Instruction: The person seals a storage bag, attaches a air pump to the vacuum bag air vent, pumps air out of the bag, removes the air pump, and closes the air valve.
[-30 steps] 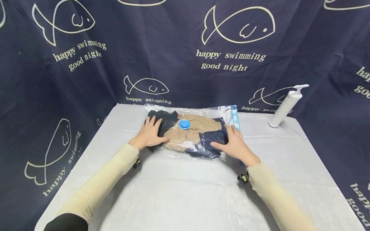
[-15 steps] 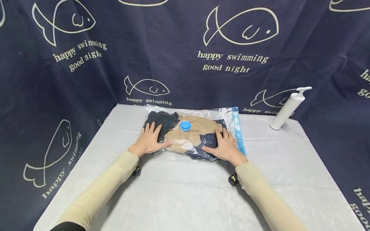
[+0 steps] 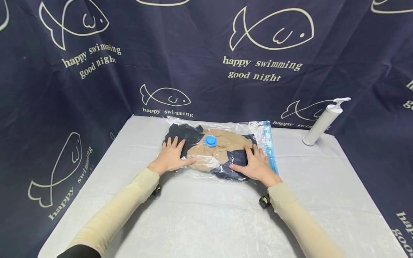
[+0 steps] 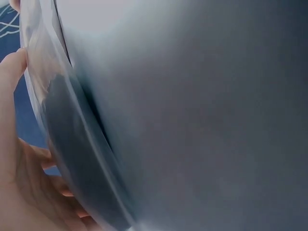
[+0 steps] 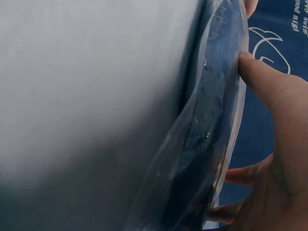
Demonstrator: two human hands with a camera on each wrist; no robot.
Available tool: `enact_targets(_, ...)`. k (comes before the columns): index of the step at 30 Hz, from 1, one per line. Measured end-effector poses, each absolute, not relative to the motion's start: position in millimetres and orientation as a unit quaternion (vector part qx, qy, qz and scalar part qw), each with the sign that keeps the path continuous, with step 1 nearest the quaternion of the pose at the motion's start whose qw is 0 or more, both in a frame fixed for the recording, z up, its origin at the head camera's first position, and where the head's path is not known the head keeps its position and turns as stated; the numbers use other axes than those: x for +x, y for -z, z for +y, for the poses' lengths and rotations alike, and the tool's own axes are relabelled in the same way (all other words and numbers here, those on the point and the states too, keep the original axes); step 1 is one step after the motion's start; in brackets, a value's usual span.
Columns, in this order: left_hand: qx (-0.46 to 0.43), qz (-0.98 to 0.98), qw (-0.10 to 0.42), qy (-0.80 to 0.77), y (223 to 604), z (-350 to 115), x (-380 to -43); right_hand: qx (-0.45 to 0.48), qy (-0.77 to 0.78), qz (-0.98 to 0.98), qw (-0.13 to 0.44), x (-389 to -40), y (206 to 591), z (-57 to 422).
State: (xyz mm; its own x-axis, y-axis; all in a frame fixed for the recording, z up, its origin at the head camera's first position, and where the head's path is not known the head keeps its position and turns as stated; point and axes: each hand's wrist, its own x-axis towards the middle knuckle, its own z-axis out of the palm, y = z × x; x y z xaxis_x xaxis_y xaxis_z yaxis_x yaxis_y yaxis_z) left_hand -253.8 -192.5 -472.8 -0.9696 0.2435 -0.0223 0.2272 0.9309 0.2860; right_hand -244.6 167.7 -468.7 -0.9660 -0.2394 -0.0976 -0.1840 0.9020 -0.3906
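A clear vacuum storage bag (image 3: 230, 126) lies flat near the back of the table, packed with folded clothes in dark grey, tan (image 3: 224, 138) and navy (image 3: 238, 157). On its upper face sits a round blue valve cap (image 3: 210, 141). My left hand (image 3: 170, 157) rests spread on the bag's left part, over the dark grey cloth. Over the navy cloth at the right, my right hand (image 3: 256, 166) presses down with fingers apart. Both wrist views show thumbs and fingers touching the plastic from above, with the bag's near side (image 5: 211, 91) bulging. Neither hand grips anything.
A white hand pump (image 3: 322, 124) with a T-handle stands tilted at the table's back right. The bag's blue zip edge (image 3: 270, 150) is right of my right hand. Dark blue fish-print curtains (image 3: 206, 46) enclose the back and sides of the white table (image 3: 206, 218).
My right hand has shifted left onto the bag, uncovering more of the blue zip edge. My left hand stays on the left part. The head view has shifted slightly.
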Motion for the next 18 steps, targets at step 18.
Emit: enact_targets(18,0.129,0.982,0.035,-0.132,469.3,-155.7,-274.3,-0.102,0.199,0.972,0.07,-264.0,465.8,201.7)
